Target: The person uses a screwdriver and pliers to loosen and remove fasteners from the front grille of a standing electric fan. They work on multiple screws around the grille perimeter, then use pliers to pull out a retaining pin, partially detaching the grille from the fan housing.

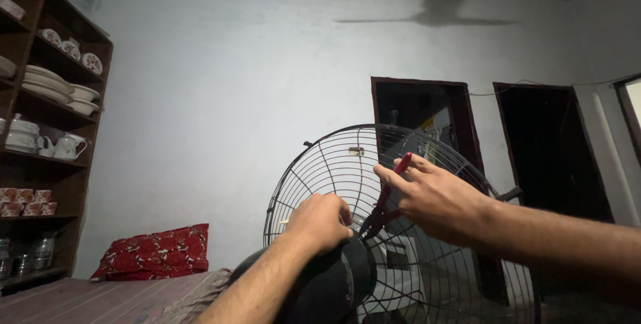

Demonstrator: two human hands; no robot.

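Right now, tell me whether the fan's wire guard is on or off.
On. The wire guard stands mounted behind the motor housing, where the left hand rests; the right hand holds red-handled pliers.

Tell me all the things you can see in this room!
fan guard: one, dark wire, centre, in front of the person
fan motor: one, black, bottom centre, behind the guard
pliers: one, red handles, at the guard's middle
pillow: one, red with flowers, on the bed at left
bed: one, striped brownish cover, bottom left
shelf: one, dark brown, left wall
dishes: many, white, on the shelf
doorways: two, dark, right wall
left hand: one, gripping the motor top
right hand: one, holding the pliers
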